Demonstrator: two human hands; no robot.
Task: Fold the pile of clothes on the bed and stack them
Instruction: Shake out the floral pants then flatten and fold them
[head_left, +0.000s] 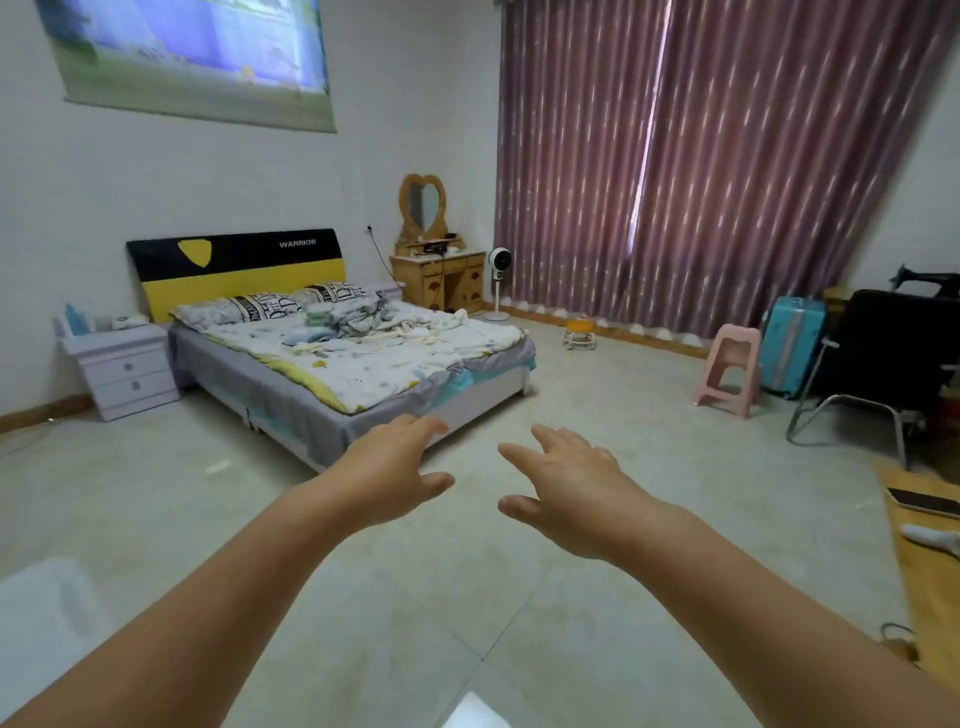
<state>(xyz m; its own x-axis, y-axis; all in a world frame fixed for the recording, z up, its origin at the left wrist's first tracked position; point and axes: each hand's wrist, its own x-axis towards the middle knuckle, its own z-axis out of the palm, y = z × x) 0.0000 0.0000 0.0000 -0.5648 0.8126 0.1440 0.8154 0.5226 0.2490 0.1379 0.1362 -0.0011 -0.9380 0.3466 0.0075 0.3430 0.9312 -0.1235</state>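
Note:
A bed (291, 400) with a black and yellow headboard stands across the room at the left. On its patterned quilt lies a loose pile of pale clothes (363, 319) near the pillows. My left hand (387, 473) and my right hand (566, 491) are stretched out in front of me above the tiled floor, fingers spread and relaxed, holding nothing. Both hands are well short of the bed and far from the clothes.
A white nightstand (124, 364) stands left of the bed, a wooden dresser (441, 275) and a fan (498, 280) behind it. A pink stool (730, 369), blue suitcase (789, 345) and black chair (893, 358) line the right side. Tiled floor lies between me and the bed.

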